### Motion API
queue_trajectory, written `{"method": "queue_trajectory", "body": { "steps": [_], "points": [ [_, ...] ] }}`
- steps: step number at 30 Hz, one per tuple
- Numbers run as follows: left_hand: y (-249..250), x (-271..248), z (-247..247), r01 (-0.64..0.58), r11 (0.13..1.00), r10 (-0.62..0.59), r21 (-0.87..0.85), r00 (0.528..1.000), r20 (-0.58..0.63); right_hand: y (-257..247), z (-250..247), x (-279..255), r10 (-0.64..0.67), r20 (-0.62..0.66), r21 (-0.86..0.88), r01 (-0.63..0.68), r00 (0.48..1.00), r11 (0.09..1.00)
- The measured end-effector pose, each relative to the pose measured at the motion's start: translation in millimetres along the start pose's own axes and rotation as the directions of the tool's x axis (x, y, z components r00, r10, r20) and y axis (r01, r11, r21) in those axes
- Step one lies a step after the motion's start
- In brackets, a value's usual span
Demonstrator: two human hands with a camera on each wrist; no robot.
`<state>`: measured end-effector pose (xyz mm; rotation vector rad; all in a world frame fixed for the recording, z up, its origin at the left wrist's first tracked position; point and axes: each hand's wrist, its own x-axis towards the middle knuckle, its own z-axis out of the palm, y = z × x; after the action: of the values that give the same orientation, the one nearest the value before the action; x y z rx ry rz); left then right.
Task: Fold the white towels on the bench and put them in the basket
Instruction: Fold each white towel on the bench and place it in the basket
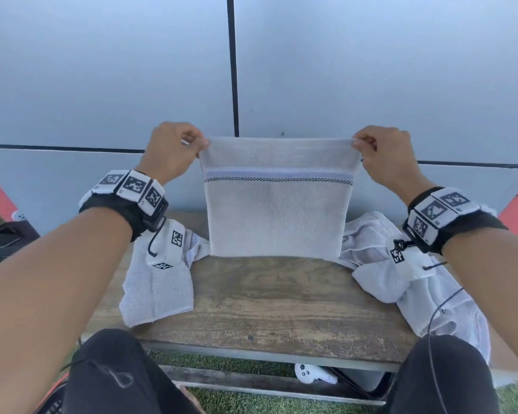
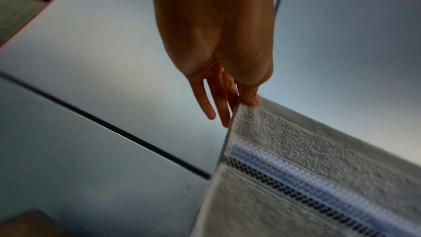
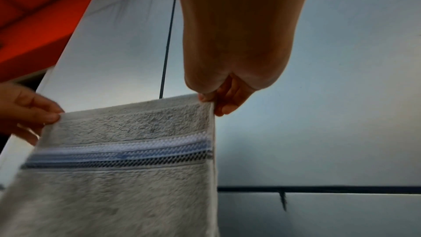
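- The left hand (image 1: 174, 150) is pinching the top left corner of a white terry towel (image 1: 277, 204) between thumb and forefinger; in the left wrist view the other fingers (image 2: 205, 100) are hanging loose behind the cloth.
- The right hand (image 1: 383, 153) is pinching the top right corner in the same way, so each grip is closing on a corner only, not on a bunch of cloth.
- The towel is hanging flat between the two hands, its top edge stretched almost straight, a blue and black woven band (image 1: 278, 176) running across its upper part.
- Its lower edge is hanging just above the wooden bench (image 1: 269, 300); I cannot tell if it is touching.
- I am judging the towel as light, soft and limp: it is keeping no shape alone, so it needs holding at two corners or along a hem. The pile looks rough, not slippery, and nothing can break.
- Two other white towels are lying on the bench: one crumpled at the left (image 1: 157, 282), one heaped at the right (image 1: 401, 273).
- The basket is not showing in any view.
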<state>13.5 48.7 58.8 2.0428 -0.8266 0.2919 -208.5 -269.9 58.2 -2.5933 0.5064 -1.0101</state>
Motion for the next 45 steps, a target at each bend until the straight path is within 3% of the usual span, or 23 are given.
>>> {"method": "queue_trajectory", "body": {
  "steps": [2,5,8,10,12,14,16,18,20,22,26,28,30,36,41,45],
  "points": [
    [3,-2,-9,0.006,0.996,-0.007,-0.092,1.0,-0.017,-2,-9,-3,0.015,-0.041,0.068,-0.012,0.999,0.998],
    [0,-31,-12,0.062,0.987,-0.044,-0.145,0.991,0.124,-1,-17,-27,0.033,0.063,0.102,-0.039,0.997,0.994],
    [-14,-77,-8,0.191,0.972,-0.14,-0.134,0.937,0.321,6,-19,-67,0.081,0.204,0.082,-0.099,0.976,0.992],
    [-28,-104,-6,0.251,0.965,-0.195,-0.072,0.876,0.441,12,-15,-95,0.099,0.348,0.051,-0.124,0.932,0.991],
    [-41,-128,-2,0.299,0.954,-0.259,0.035,0.755,0.603,19,-8,-122,0.107,0.584,-0.037,-0.105,0.805,0.994],
    [-50,-150,6,0.353,0.926,-0.33,0.136,0.577,0.747,26,1,-145,0.142,0.791,-0.111,-0.089,0.595,0.99],
    [-54,-169,14,0.376,0.902,-0.371,0.212,0.426,0.825,29,9,-162,0.176,0.88,-0.155,-0.083,0.442,0.984],
    [-57,-181,20,0.391,0.888,-0.381,0.241,0.333,0.862,25,14,-172,0.201,0.912,-0.191,-0.063,0.358,0.98],
    [-61,-187,25,0.401,0.878,-0.397,0.262,0.303,0.866,21,17,-176,0.231,0.932,-0.216,-0.082,0.281,0.973],
    [-70,-188,31,0.385,0.881,-0.416,0.276,0.352,0.838,23,24,-175,0.248,0.922,-0.224,-0.115,0.297,0.968],
    [-89,-182,47,0.283,0.91,-0.413,0.302,0.591,0.693,37,55,-168,0.264,0.827,-0.236,-0.12,0.496,0.964],
    [-93,-181,58,0.262,0.914,-0.404,0.31,0.666,0.628,41,75,-164,0.272,0.771,-0.251,-0.117,0.576,0.961],
    [-101,-181,71,0.27,0.908,-0.413,0.321,0.712,0.568,47,95,-162,0.281,0.739,-0.253,-0.134,0.613,0.958],
    [-122,-187,105,0.251,0.876,-0.432,0.412,0.787,0.441,62,138,-169,0.388,0.654,-0.343,-0.203,0.65,0.917],
    [-131,-190,123,0.29,0.835,-0.495,0.468,0.769,0.404,70,158,-175,0.383,0.675,-0.339,-0.197,0.631,0.92],
    [-132,-189,124,0.191,0.844,-0.451,0.5,0.758,0.471,76,162,-178,0.365,0.693,-0.332,-0.174,0.621,0.927]
  ]
}}
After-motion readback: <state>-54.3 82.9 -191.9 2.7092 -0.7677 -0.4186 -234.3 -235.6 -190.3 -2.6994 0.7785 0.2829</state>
